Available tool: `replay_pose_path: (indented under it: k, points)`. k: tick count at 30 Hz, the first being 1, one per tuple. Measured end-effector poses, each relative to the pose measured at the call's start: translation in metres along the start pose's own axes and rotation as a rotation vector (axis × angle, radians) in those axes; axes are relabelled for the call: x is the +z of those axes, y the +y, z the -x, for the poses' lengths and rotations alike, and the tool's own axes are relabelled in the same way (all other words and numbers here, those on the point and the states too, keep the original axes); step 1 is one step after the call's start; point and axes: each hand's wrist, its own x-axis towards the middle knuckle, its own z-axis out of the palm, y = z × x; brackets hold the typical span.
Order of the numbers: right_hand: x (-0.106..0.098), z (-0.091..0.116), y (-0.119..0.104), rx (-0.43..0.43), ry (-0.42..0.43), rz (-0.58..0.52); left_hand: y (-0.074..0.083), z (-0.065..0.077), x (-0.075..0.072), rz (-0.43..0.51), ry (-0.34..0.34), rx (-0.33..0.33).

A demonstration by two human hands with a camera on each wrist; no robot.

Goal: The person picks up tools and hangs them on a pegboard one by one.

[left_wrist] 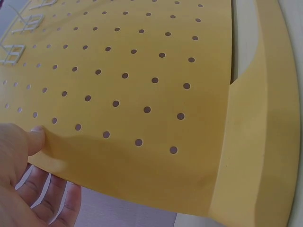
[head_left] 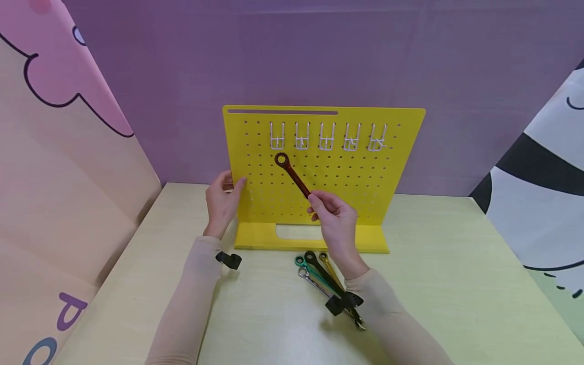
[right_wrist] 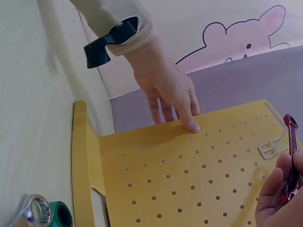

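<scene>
Right grip around red wrench, white hooks in pegboard.

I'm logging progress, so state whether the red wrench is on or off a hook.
Off: the right hand grips the red wrench; the head view shows its ring end below the white hooks.

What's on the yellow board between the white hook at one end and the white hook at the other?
Three more white wire hooks, in a row on the yellow pegboard; the head view shows this.

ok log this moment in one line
left hand: grips pegboard; right hand: holds red wrench; hooks: bare; other wrenches: on table
</scene>
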Motion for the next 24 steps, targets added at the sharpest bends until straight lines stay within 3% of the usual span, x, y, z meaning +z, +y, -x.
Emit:
replay_pose_path:
  k: [8,24]
  points:
    - [0.005,-0.002,-0.001,0.003,0.013,-0.044,0.001,0.001,0.0,-0.002,-0.001,-0.017]
    - [0.016,-0.006,-0.003,-0.026,0.023,-0.09,0.002,0.002,-0.001,0.008,0.003,0.014]
